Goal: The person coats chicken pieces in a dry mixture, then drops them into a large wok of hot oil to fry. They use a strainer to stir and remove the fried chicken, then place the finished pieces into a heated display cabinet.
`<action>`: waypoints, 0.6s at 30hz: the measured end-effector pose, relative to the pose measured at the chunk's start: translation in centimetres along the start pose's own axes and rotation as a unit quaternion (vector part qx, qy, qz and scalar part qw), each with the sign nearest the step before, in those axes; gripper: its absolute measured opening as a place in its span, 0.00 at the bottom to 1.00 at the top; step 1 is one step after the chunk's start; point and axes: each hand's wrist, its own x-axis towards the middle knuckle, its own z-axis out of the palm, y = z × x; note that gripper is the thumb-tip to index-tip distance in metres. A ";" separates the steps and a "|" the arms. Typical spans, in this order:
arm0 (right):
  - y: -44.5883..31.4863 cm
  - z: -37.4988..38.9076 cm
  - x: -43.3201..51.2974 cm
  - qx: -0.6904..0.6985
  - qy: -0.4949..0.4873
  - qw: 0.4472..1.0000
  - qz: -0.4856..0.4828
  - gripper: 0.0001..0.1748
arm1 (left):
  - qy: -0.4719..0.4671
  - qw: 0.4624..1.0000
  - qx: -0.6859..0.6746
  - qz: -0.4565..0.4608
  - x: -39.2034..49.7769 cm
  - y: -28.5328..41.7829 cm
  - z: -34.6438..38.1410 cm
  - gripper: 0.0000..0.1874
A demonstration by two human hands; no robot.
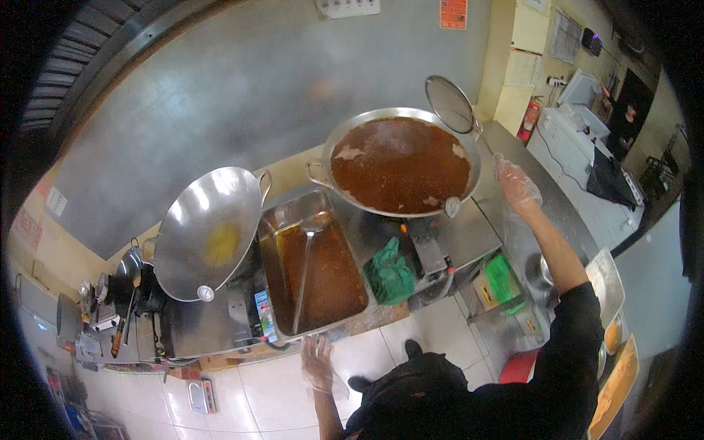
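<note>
My right hand (517,187), in a clear plastic glove, grips the handle of a round mesh skimmer (450,104). The skimmer is raised over the far right rim of a large metal wok (401,215) full of brown bubbling liquid with patches of pale foam. A dial thermometer (452,207) is at that wok's front rim. My gloved left hand (317,363) is held low, fingers extended, just before the front edge of a deep steel pan (347,324). Brown liquid fills the pan, and a long-handled ladle (303,275) rests in it. No object shows in my left hand.
To the left sits a second wok (187,220) with a little yellow liquid and a thermometer (205,293). A green cloth (389,272) lies by the burner, where a small flame (403,227) shows. Trays (616,385) stand at right. Someone else (627,124) is in the background.
</note>
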 end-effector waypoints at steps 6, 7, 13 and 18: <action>4.1 9.9 7.6 -0.109 0.018 0.986 -0.125 0.23 | 0.048 0.996 -0.078 0.024 -2.5 -6.1 3.8 0.26; 4.1 11.6 8.8 -0.072 0.004 0.988 -0.133 0.24 | 0.081 0.992 -0.097 0.016 -3.3 -6.8 3.9 0.26; 2.2 18.6 14.1 0.073 0.064 0.951 -0.292 0.23 | 0.145 0.984 -0.075 0.070 -9.1 -8.4 2.7 0.30; 0.4 19.7 17.5 0.184 -0.076 0.913 -0.355 0.21 | 0.183 0.974 -0.081 0.107 -11.4 -8.4 1.7 0.31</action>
